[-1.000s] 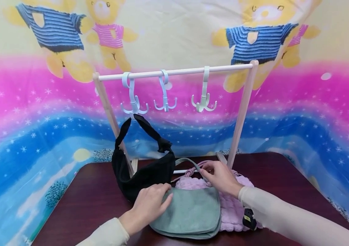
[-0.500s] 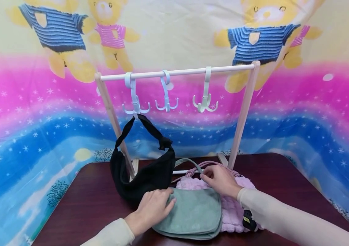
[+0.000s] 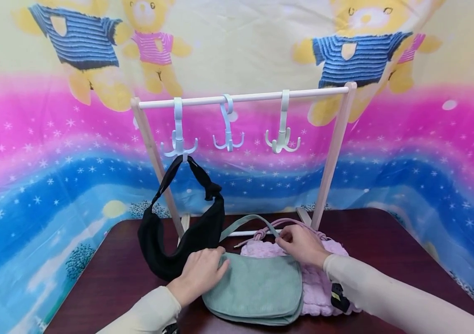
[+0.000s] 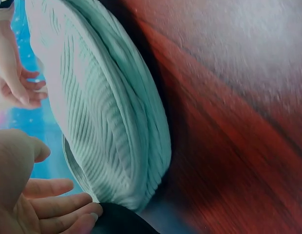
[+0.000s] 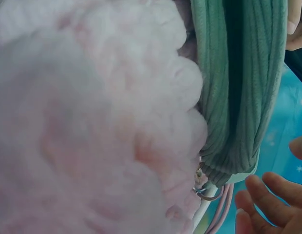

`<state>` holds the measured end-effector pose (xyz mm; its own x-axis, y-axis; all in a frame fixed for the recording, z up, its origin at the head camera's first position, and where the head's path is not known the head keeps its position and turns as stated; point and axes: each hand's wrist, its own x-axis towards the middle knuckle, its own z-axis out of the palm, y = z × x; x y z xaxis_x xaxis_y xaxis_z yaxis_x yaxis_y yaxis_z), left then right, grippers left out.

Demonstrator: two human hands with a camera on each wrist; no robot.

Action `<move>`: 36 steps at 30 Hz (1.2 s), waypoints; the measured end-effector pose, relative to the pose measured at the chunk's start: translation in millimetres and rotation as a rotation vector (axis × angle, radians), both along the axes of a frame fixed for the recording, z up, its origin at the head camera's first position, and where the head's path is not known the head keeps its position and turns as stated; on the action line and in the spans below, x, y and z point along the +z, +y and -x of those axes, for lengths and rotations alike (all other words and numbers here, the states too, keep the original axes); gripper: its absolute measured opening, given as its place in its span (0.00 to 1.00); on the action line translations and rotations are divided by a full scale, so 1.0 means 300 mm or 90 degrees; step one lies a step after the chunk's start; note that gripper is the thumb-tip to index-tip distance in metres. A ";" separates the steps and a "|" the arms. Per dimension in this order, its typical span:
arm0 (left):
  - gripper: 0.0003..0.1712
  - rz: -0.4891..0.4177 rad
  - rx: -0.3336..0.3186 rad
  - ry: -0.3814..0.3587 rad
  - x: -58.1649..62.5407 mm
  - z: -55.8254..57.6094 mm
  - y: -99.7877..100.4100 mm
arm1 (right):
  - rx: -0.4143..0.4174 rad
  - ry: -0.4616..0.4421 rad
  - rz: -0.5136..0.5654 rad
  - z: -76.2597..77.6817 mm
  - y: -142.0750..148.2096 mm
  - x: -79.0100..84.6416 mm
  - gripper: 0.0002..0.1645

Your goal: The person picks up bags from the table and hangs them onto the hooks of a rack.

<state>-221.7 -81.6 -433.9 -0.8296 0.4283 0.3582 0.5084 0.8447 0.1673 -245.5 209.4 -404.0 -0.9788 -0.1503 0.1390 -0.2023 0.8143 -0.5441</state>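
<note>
A sage-green ribbed shoulder bag [image 3: 257, 287] lies at the front of the table, its thin strap [image 3: 237, 225] arching up behind it. My left hand [image 3: 201, 273] is at its left top corner, fingers extended between it and a black bag [image 3: 178, 255]; in the left wrist view the left fingertips [image 4: 95, 209] touch the black fabric. The black bag hangs by its strap from a blue hook [image 3: 179, 144]. My right hand [image 3: 301, 246] is beside the green strap's right end, thumb and fingers apart in the right wrist view. A pink puffy bag [image 3: 320, 287] lies partly beneath the green one.
A pale wooden rack [image 3: 245, 97] stands at the back of the dark table [image 3: 370, 236]. A second blue hook [image 3: 228, 130] and a pale green hook [image 3: 282, 134] hang from its bar. A printed teddy-bear cloth [image 3: 237, 55] surrounds the table.
The black bag has shifted left and its hook has turned, with my left hand moving left in the last half second. More of the green strap shows. My right hand stays nearly still.
</note>
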 end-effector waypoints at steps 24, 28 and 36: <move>0.08 -0.070 0.018 -0.070 -0.021 0.078 -0.058 | -0.002 0.004 -0.034 0.010 0.021 -0.016 0.06; 0.10 -0.071 0.015 -0.087 -0.023 0.083 -0.060 | -0.008 -0.003 -0.038 0.012 0.023 -0.021 0.06; 0.10 -0.068 0.028 -0.088 -0.028 0.092 -0.051 | -0.015 -0.010 -0.040 0.021 0.028 -0.032 0.07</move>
